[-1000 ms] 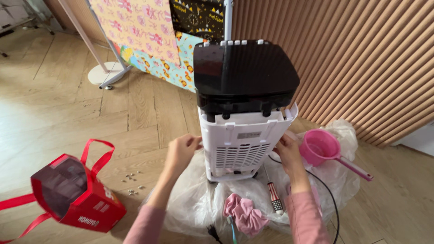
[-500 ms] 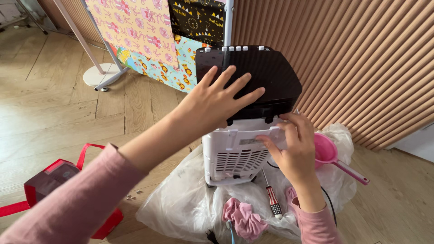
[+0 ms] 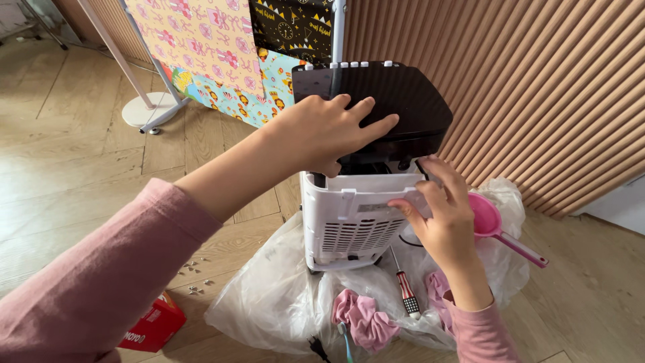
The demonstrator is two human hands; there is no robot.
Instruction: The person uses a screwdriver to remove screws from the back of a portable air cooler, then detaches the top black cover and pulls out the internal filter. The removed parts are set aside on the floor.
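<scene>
A tower appliance stands on a clear plastic sheet [image 3: 269,302]. It has a glossy black top [image 3: 410,101] and a white vented body [image 3: 349,228]. My left hand [image 3: 322,131] lies flat on the black top with fingers spread. My right hand [image 3: 440,215] presses against the upper right edge of the white body, fingers bent over its rim. A gap shows between the black top and the white body.
On the sheet lie a screwdriver [image 3: 405,289], a pink cloth [image 3: 366,319] and a pink scoop with a long handle [image 3: 494,225]. Small screws [image 3: 191,279] are scattered on the wood floor by a red bag [image 3: 154,326]. Patterned fabric [image 3: 201,47] hangs on a rack behind; a slatted wall [image 3: 537,87] runs along the right.
My left hand has come down from above the appliance to rest flat on its black top. My right hand slid slightly lower along the white body. The view shifted closer.
</scene>
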